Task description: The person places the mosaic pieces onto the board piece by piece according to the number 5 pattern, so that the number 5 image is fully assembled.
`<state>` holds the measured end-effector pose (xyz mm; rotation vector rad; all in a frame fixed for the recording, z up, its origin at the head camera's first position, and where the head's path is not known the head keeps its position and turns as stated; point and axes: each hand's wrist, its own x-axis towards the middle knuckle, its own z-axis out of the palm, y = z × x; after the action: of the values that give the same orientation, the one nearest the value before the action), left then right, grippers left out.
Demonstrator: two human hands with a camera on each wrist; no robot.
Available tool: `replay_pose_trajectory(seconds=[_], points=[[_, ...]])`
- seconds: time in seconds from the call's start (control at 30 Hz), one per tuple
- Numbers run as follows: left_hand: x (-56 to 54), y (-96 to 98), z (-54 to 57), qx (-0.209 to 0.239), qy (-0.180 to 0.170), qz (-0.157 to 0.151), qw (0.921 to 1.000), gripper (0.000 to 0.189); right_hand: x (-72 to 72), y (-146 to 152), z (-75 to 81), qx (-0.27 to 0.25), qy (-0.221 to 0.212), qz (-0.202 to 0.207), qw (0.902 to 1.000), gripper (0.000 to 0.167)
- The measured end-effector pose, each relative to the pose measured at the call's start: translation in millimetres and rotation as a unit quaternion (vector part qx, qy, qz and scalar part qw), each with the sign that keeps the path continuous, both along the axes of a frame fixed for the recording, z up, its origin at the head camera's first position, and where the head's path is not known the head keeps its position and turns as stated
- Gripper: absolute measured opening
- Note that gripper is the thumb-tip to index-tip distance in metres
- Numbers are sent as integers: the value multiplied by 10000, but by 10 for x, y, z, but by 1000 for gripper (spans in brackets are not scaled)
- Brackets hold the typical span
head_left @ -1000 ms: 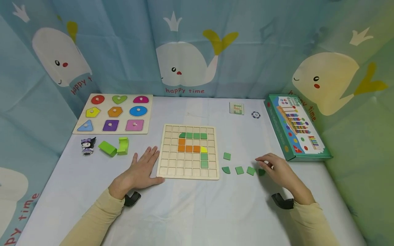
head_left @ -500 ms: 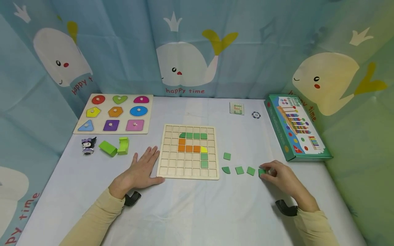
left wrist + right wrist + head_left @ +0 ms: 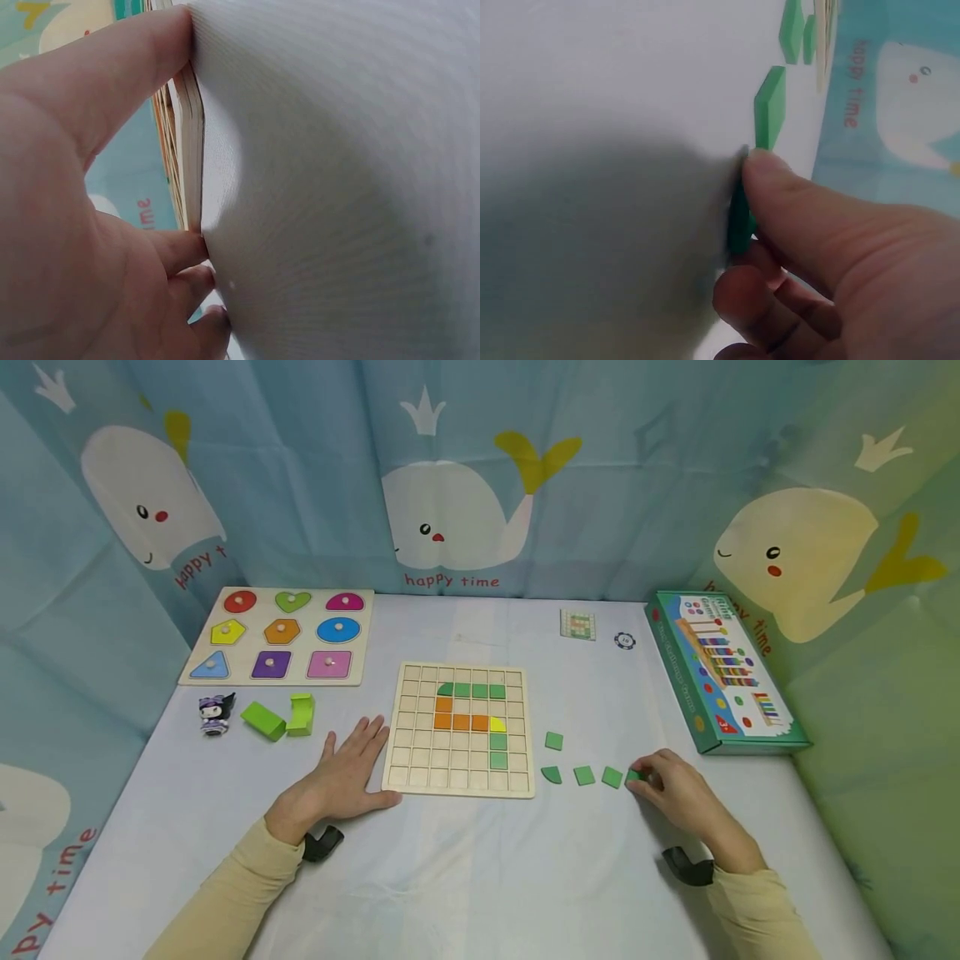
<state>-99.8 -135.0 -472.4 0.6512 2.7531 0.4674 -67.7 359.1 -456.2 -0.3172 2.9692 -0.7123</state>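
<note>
My left hand lies flat with spread fingers against the left edge of a wooden grid board. In the left wrist view its thumb and fingertips touch the table beside the board. Green, orange and yellow tiles fill some of the board's squares. My right hand pinches a green tile between thumb and fingers, low over the table at the right end of a row. Beside it in that row lie green square tiles and a green quarter-round tile. Another green square lies above them.
A shape puzzle board is at the back left, with a small figurine and green blocks in front. A pattern card, a round chip and a green box stand at the back right.
My right hand has come down onto the rightmost green tile, pinched it and drawn it slightly left, toward the neighbouring tile. The left hand has stayed in place.
</note>
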Motion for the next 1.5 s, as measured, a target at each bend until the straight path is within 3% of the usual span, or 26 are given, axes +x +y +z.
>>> replay_pose_trajectory(seconds=[0.13,0.33,0.6,0.8,1.07,1.5], points=[[1,-3,5,13,-26,0,10000,103,-25,-92,40,-126,207,179,9995,19],[0,-9,3,-6,-19,9,10000,103,-129,-447,109,-441,316,814,9952,17],[0,-3,-1,16,-8,-4,10000,103,-260,-1045,75,-432,334,1837,9815,17],[-3,-2,11,38,-17,-4,10000,103,-293,-1367,50,-384,236,2315,9718,19],[3,-1,14,64,0,-15,10000,102,-281,-1552,4,-256,286,2487,9678,20],[1,-14,12,33,66,-41,10000,102,-268,-1603,-18,-371,397,2413,9689,23]])
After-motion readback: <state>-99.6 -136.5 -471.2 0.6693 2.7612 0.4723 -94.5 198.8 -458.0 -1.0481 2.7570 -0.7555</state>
